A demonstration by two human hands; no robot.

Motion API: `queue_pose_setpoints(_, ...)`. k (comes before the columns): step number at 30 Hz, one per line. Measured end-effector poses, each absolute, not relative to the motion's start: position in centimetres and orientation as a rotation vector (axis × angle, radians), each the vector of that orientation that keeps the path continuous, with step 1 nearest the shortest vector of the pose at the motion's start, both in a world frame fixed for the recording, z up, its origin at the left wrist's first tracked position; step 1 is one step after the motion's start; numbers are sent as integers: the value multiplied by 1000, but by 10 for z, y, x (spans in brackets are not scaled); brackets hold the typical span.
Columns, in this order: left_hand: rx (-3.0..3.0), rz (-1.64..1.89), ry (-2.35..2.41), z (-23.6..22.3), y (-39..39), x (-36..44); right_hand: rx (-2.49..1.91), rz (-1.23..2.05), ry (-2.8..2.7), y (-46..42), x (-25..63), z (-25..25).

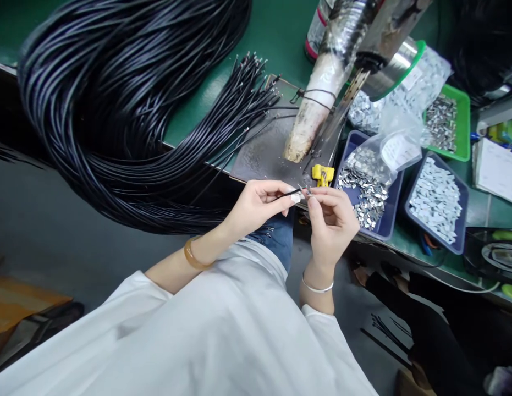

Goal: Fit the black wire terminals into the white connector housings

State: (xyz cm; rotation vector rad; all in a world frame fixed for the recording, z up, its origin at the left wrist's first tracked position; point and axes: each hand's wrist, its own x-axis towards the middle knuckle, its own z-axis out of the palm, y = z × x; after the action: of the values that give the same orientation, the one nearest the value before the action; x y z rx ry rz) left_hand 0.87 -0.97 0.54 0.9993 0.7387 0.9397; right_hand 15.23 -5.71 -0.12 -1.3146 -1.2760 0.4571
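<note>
Leftward of the fingers, a thick coil of black cables spreads over the green counter and droops past its edge, with a fan of cable ends pointing in beyond the left hand. That hand reaches in from the lower left, forearm slanting upward, an amber-coloured bangle around it, palm turned inward. Its thumb and forefinger are pressed together on a single black cable, which runs between the two hands just off the counter's near edge; something white shows at the thumb tip, too small to identify. Above the fingers, a wrapped post slants down to a dark board, and a yellow-capped part sits just above the right fingertips. The right hand rises nearly upright, a silver bangle at its wrist, its thumb and forefinger pinched on the cable's end, the other fingers curled. Just right of them lies a dark blue tray of metal clips; farther right, another tray holds pale flat pieces, with a green tray beyond it.
</note>
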Motion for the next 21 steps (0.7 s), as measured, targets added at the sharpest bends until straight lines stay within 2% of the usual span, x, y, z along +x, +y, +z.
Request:
queue_pose_setpoints(11, 1064, 917, 745, 0, -7, 7, -1347, 621, -1320, -54, 157, -5)
queue_pose_setpoints(21, 1191, 981, 761, -8, -9, 10, -1339, 616, -1298, -55, 154, -4)
